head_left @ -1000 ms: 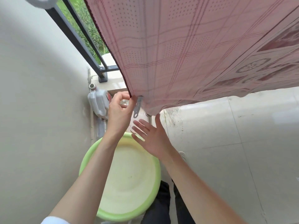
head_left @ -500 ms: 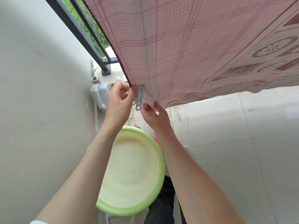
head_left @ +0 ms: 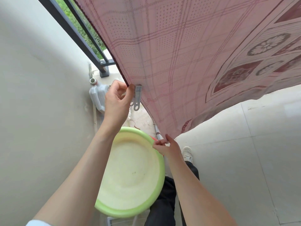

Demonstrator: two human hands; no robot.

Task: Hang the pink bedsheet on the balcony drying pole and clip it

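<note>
Head view: pole hidden above frame. Pink bedsheet (head_left: 187, 62) fills upper right. Left hand (head_left: 116, 101) pinches its corner beside a grey clip (head_left: 137, 97), clip partly covered. Right hand (head_left: 168, 146) pinches the lower hem. Green basin (head_left: 160, 175) below; railing (head_left: 73, 28) upper left.

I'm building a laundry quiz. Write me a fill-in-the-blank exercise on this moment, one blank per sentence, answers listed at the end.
1. The left hand pinches the corner of the pink bedsheet right beside a grey ____.
2. The right hand holds the bedsheet's ____ edge.
3. Below the arms sits a round ____ basin with a pale inside.
4. A grey plastic jug stands against the ____.

Answers: clip; lower; green; wall
</note>
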